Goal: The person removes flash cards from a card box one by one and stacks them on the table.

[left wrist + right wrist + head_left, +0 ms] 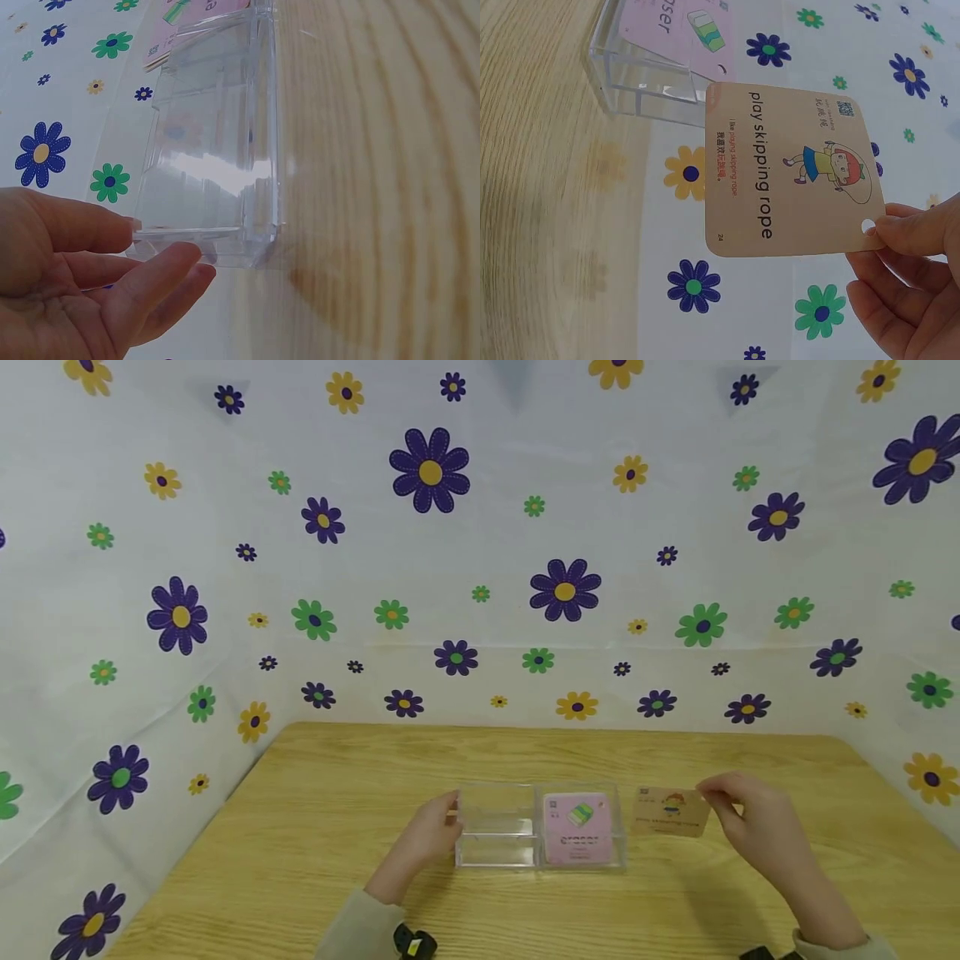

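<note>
A clear plastic box (497, 852) with two compartments sits on the table. Pink flashcards, the front one marked "eraser" (577, 828), stand in its right compartment; the left compartment holds no cards. At the box's left end, my left hand (429, 837) grips the end wall between thumb and fingers, as the left wrist view also shows. To the right of the box, my right hand (761, 827) pinches a tan flashcard (787, 172) by its corner near the punched hole. That card reads "play skipping rope" and is held up, apart from the box.
The wood-grain table (315, 860) extends around the box on all sides. Behind it and at both sides hangs a white cloth (495, 543) printed with purple, green and yellow flowers. A black strap device (414, 942) is on the left wrist.
</note>
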Demonstrator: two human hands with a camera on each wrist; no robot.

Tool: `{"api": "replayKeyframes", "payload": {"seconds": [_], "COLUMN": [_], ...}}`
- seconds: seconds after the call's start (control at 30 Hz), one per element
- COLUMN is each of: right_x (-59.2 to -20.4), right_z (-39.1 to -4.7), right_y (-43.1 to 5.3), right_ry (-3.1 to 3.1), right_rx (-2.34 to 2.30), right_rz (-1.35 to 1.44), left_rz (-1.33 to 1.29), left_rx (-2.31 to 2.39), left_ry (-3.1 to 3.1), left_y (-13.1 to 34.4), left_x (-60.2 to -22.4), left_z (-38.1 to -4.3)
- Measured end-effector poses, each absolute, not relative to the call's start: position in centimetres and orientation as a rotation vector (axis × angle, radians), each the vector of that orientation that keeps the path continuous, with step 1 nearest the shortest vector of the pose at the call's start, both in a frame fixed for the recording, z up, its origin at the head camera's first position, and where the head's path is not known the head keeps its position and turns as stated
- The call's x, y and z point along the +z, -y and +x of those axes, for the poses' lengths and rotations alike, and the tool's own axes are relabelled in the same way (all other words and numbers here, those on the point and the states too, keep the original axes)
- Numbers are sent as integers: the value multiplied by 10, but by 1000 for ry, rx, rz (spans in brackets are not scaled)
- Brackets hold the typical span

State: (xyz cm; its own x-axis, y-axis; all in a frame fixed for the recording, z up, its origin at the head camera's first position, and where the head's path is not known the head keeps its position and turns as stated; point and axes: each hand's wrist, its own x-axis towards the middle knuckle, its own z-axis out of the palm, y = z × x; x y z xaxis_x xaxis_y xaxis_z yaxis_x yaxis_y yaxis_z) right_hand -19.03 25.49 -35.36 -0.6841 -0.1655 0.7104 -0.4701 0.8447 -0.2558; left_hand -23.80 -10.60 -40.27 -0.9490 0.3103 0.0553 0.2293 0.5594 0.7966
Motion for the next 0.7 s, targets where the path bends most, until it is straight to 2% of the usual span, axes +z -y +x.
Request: {"api": "replayKeyframes", "payload": {"seconds": [0.7], "right_x": [-374], "right_z": [-210], "right_y": [-283], "right_ry": [2817], "right_rx": [817], "right_rz": [324], "left_rz": [444], "left_rx": [1358], "left_ry": [-2698], "left_y": [104], "left_x": [-401], "left_z": [-236]}}
